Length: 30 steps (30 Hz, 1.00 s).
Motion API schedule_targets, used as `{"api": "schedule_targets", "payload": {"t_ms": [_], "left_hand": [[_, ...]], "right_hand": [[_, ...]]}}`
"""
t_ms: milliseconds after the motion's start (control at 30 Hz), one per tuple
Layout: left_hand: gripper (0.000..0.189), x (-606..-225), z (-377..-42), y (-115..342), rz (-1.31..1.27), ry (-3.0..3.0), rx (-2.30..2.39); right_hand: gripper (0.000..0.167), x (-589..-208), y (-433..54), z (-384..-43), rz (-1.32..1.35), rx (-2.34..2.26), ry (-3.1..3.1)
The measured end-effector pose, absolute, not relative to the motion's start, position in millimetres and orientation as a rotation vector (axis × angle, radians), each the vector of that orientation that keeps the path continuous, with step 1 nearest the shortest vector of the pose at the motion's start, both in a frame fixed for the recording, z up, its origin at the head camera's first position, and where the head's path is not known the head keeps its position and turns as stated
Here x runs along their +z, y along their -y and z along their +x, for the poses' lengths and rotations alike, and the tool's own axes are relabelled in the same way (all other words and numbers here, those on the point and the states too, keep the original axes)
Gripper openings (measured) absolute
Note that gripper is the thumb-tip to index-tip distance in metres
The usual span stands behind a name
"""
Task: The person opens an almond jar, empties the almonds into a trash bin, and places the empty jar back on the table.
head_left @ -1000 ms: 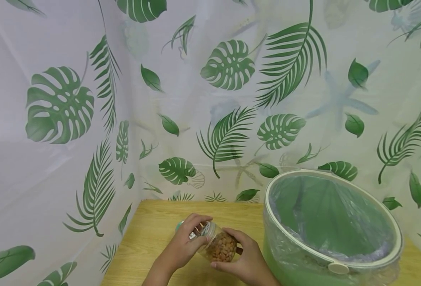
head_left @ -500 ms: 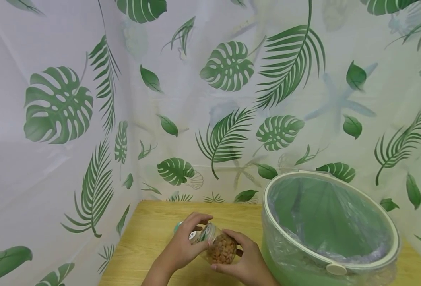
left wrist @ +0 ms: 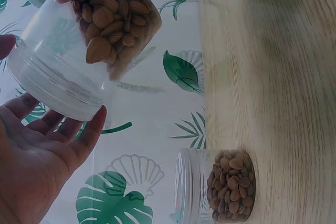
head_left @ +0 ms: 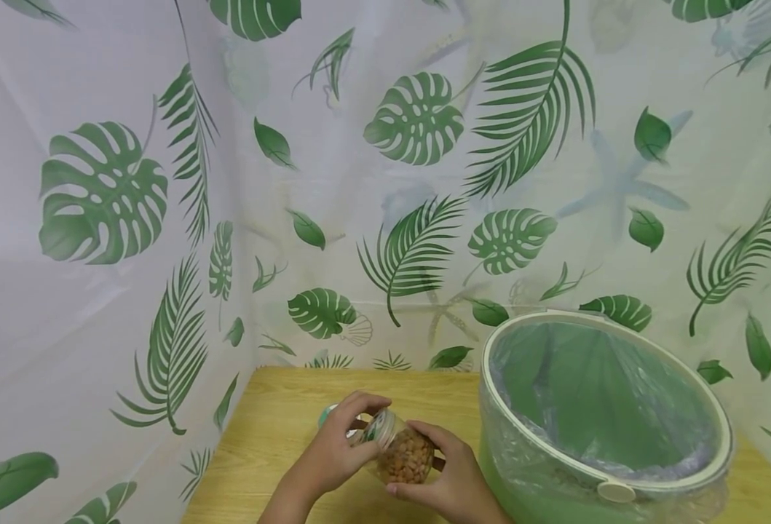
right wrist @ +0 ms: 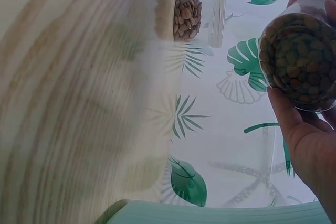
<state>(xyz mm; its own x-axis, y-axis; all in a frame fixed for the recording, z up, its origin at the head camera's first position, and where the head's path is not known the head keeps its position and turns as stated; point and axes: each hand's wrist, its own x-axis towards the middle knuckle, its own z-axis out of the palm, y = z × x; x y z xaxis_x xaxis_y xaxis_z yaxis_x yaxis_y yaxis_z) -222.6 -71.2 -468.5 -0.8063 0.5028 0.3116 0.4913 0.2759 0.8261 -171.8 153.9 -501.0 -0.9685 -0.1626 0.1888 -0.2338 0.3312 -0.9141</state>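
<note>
Aslant, the jar (head_left: 408, 454) sits between both grips (head_left: 334, 450) (head_left: 456, 471).

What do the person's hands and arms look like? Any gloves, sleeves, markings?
Left hand and right hand are both bare: no gloves, no rings visible. The short stretches of forearms in the head view show no sleeves, cables or markings.

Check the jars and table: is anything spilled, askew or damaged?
Nothing stands out. The almond jar is tilted, but the left hand and right hand hold it; the second jar stands upright on the table, and no spill or damage shows.
</note>
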Motion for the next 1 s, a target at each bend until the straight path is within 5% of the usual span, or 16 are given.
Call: {"api": "schedule_targets", "payload": {"t_ms": [1000], "left_hand": [[0.029,-470.4,-224.8,64.7,0.822,-2.676,1.591]], "right_hand": [[0.083,-495.5,-150.0,-166.8,0.34,1.733,2.502]]}}
